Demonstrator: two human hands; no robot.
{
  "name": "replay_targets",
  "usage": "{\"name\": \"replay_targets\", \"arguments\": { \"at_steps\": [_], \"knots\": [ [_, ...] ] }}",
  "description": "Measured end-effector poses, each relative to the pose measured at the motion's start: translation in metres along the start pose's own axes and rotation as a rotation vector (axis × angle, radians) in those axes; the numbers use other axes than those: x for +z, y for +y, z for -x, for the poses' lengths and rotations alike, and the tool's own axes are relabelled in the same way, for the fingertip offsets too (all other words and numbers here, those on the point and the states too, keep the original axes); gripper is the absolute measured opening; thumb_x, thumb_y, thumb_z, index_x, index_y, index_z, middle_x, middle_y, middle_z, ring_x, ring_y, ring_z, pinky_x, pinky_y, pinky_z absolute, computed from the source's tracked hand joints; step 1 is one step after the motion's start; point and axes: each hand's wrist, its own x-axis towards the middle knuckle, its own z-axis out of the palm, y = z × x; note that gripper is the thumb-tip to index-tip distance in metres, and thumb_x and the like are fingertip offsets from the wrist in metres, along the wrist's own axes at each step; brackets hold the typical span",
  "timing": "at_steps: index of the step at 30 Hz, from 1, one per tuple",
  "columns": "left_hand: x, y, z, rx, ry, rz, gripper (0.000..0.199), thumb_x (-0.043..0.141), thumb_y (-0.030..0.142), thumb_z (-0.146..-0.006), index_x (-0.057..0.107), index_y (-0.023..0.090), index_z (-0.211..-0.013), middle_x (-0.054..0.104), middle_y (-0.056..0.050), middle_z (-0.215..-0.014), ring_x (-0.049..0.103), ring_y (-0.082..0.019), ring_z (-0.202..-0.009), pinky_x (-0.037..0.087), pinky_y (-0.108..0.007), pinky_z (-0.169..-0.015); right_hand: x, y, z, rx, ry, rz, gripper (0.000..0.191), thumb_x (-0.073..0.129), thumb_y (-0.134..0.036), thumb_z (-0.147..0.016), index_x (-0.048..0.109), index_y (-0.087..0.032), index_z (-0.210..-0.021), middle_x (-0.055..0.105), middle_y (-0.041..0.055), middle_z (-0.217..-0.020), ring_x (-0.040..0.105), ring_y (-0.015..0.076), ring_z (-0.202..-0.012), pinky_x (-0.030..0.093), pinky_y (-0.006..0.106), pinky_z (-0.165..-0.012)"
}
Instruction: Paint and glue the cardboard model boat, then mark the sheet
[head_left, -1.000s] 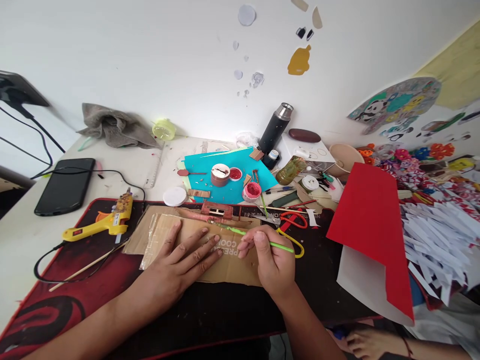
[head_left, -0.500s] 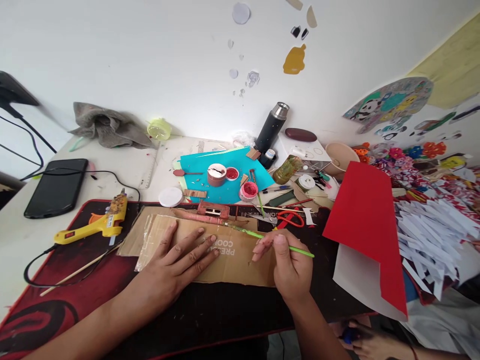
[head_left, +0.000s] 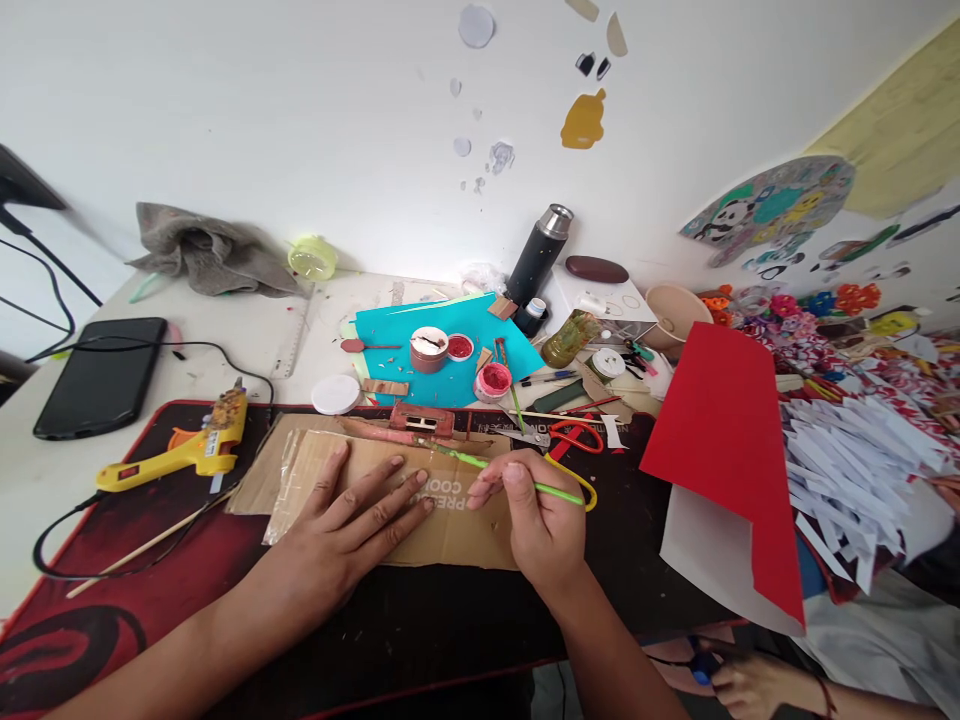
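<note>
My left hand [head_left: 356, 525] lies flat with its fingers spread on a piece of brown cardboard [head_left: 480, 535]. Pinched in my right hand [head_left: 536, 500] is a green paintbrush [head_left: 559, 493], its bristle end pointing left over the cardboard. The brush tip is at a strip painted reddish pink [head_left: 382, 433] along the cardboard's upper edge. Just beyond sits a small reddish box-like piece [head_left: 422, 420] with an opening. An open pot of red paint [head_left: 493, 381] stands behind the cardboard, near the blue paper [head_left: 382, 325].
A yellow glue gun [head_left: 214, 445] and phone [head_left: 101, 375] are at left. Scissors [head_left: 577, 436] lie right of the cardboard. A black flask [head_left: 538, 255] leans at the back. Red card [head_left: 712, 440] and white paper strips [head_left: 855, 480] are at right. Another person's hand [head_left: 757, 685] shows lower right.
My right hand and the brush have moved left along the painted strip, uncovering the scissors' yellow handle. My left hand stays on the cardboard. The view has shifted slightly.
</note>
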Motion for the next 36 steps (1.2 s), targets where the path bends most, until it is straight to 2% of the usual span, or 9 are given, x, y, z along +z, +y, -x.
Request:
{"name": "replay_targets", "arguments": {
  "at_steps": [7, 14, 19, 26, 29, 36],
  "knots": [
    [0.002, 0.001, 0.001, -0.008, 0.011, 0.028, 0.054, 0.046, 0.034, -0.117, 0.052, 0.025, -0.169, 0.061, -0.003, -0.169, 0.010, -0.028, -0.178, -0.005, -0.067, -0.142, 0.002, -0.003, 0.000, 0.018, 0.001, 0.010, 0.040, 0.055, -0.042, -0.118, 0.077, -0.023, -0.091, 0.082, 0.0031, -0.074, 0.079, 0.0180, -0.063, 0.062, 0.028, -0.063],
    [-0.003, 0.001, -0.003, -0.006, 0.023, 0.031, 0.051, 0.045, 0.034, -0.117, 0.057, 0.026, -0.166, 0.066, -0.003, -0.165, 0.009, -0.025, -0.178, -0.005, -0.063, -0.144, 0.002, -0.001, 0.002, 0.026, 0.009, 0.012, 0.043, 0.054, -0.045, -0.118, 0.078, -0.022, -0.090, 0.082, 0.0033, -0.074, 0.079, 0.0179, -0.061, 0.062, 0.029, -0.064],
    [-0.004, 0.001, -0.002, -0.014, 0.009, 0.031, 0.058, 0.050, 0.033, -0.115, 0.048, 0.028, -0.172, 0.066, -0.003, -0.165, 0.018, -0.025, -0.177, -0.004, -0.062, -0.144, -0.012, -0.002, 0.005, 0.048, 0.063, 0.042, 0.043, 0.056, -0.044, -0.118, 0.077, -0.022, -0.088, 0.080, 0.0024, -0.072, 0.079, 0.0179, -0.061, 0.062, 0.028, -0.062],
    [-0.004, 0.000, 0.000, -0.018, -0.020, 0.021, 0.058, 0.047, 0.036, -0.115, 0.047, 0.030, -0.173, 0.064, -0.003, -0.167, 0.028, -0.028, -0.174, -0.003, -0.063, -0.143, -0.036, -0.001, 0.016, 0.081, 0.143, 0.039, 0.041, 0.057, -0.043, -0.117, 0.077, -0.023, -0.088, 0.080, 0.0022, -0.070, 0.078, 0.0185, -0.061, 0.063, 0.029, -0.061],
    [-0.004, 0.000, 0.000, -0.025, -0.022, 0.033, 0.059, 0.048, 0.036, -0.116, 0.045, 0.030, -0.174, 0.064, -0.003, -0.167, 0.029, -0.028, -0.173, -0.003, -0.062, -0.144, -0.033, -0.001, 0.017, 0.087, 0.161, 0.017, 0.043, 0.057, -0.045, -0.117, 0.076, -0.022, -0.087, 0.080, 0.0024, -0.070, 0.078, 0.0188, -0.059, 0.063, 0.029, -0.060],
    [-0.005, 0.001, -0.003, -0.035, 0.017, 0.102, 0.062, 0.045, 0.036, -0.118, 0.033, 0.029, -0.178, 0.063, -0.002, -0.167, 0.019, -0.024, -0.176, -0.004, -0.061, -0.144, -0.012, 0.000, 0.011, 0.064, 0.073, 0.017, 0.044, 0.055, -0.047, -0.118, 0.077, -0.022, -0.089, 0.081, 0.0032, -0.072, 0.079, 0.0191, -0.061, 0.063, 0.030, -0.062]
  ]
}}
